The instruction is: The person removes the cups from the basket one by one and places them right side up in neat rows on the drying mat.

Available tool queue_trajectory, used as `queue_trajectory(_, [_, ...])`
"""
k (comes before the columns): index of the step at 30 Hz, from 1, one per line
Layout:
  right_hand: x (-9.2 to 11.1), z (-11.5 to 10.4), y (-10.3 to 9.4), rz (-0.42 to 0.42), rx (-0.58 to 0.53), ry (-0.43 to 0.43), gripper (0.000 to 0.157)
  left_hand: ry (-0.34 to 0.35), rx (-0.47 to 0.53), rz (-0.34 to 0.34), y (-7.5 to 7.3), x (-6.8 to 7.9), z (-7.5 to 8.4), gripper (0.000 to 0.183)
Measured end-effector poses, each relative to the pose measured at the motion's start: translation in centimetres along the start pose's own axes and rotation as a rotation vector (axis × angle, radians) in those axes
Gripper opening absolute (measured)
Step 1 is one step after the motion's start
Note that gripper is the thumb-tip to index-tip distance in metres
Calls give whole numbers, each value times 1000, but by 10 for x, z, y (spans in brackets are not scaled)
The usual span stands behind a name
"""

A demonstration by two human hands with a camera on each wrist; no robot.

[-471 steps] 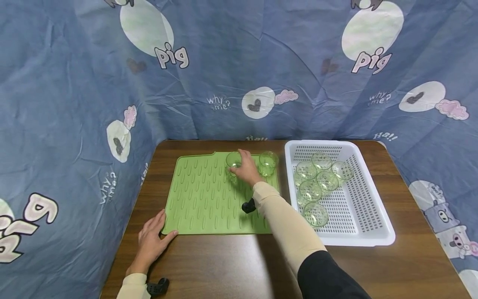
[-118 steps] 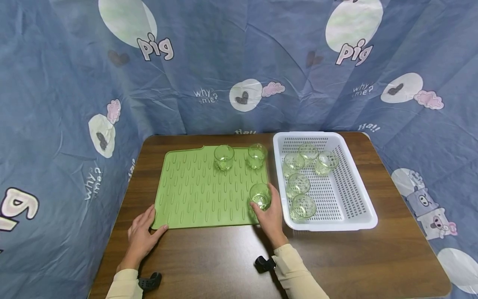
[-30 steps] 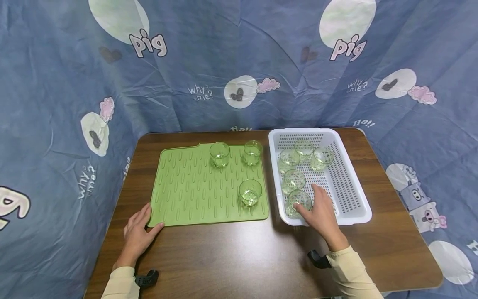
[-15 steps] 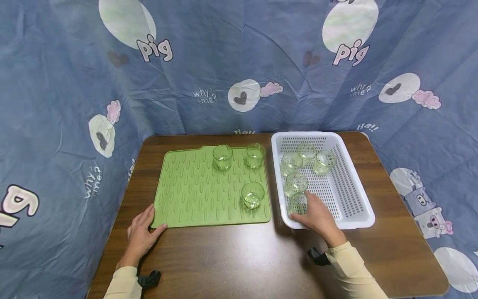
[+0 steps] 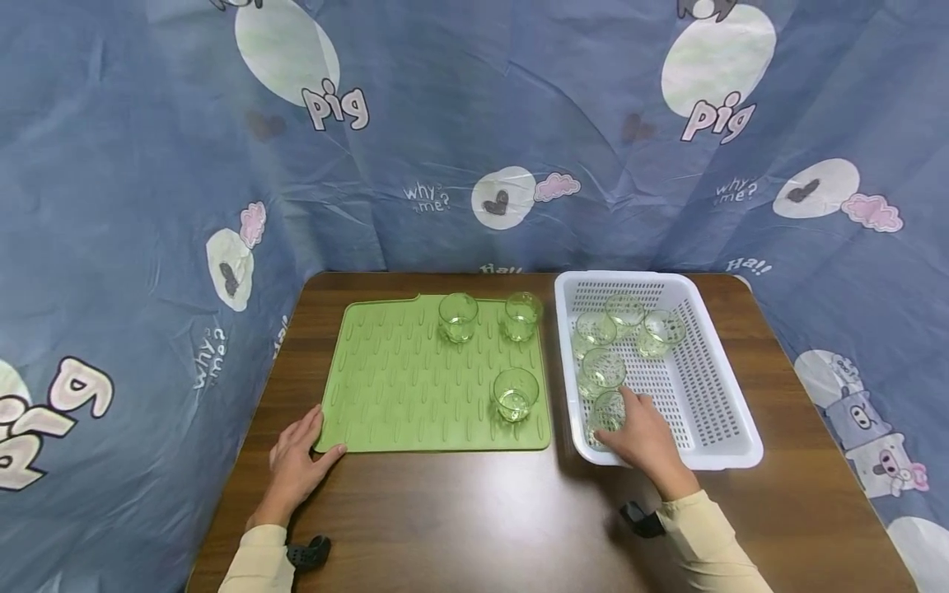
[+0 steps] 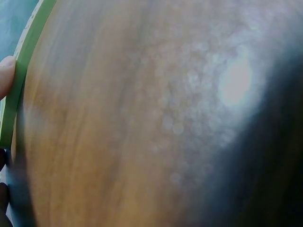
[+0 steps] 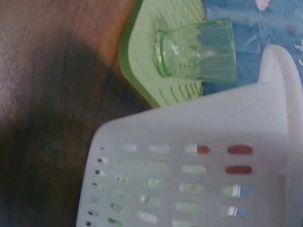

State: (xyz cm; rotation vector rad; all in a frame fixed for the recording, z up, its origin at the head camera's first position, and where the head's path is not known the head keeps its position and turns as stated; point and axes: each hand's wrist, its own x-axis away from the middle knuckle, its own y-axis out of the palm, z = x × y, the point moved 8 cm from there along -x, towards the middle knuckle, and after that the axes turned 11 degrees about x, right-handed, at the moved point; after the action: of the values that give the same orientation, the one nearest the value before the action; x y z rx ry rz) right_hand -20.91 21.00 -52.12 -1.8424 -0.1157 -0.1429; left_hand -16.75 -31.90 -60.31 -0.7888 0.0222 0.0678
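Observation:
My left hand (image 5: pixel 299 461) rests at the front left corner of a green drying mat (image 5: pixel 400 395), thumb along the front edge and fingers by the left edge. The left wrist view catches one fingertip (image 6: pixel 6 75) against the mat's rim. In the white plastic basket (image 5: pixel 730 387), my right hand (image 5: pixel 647 436) grips the frontmost green-tinted drinking glass (image 5: pixel 609 409), thumb and fingers on either side of it. Its lower part is hard to make out. Just behind it is another glass (image 5: pixel 602 368). The right wrist view shows the basket's slotted wall (image 7: pixel 189 123), which hides that hand.
Two upright glasses stand at the mat's back, one left (image 5: pixel 458 317) and one right (image 5: pixel 522 315). A third glass (image 5: pixel 515 394) stands near its front right corner. Three more glasses sit farther back in the basket. A patterned blue cloth (image 5: pixel 415 123) hangs behind the wooden table (image 5: pixel 474 519).
A glass went from the basket to the mat's front right, where my right hand let it go. That hand moved right into the basket and closed round the front glass. My left hand stayed put.

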Motion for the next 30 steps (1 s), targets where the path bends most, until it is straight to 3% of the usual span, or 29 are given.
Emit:
queue_trajectory(4, [5, 8, -14, 79, -10, 6, 87, 0, 8, -6, 4, -3, 3, 82])
queue_trajectory(7, [7, 8, -31, 187, -33, -9, 86, 0, 4, -4, 3, -4, 2, 82])
queue_trajectory(14, [11, 5, -61, 421, -197, -2, 83, 9, -21, 7, 2, 0, -1, 81])
queue_trajectory(17, [17, -5, -74, 542, -296, -46, 83, 16, -18, 13, 0, 2, 0, 81])
queue_trajectory(21, [25, -32, -90, 678, -376, -166, 84, 20, -10, 7, 0, 2, 1, 81])
queue_trajectory(24, [27, -54, -94, 695, -404, -236, 86, 21, -14, 1, 1, 1, 0, 81])
queue_trajectory(30, [25, -87, -92, 629, -431, -311, 92, 22, -16, 9, 1, 0, 2, 81])
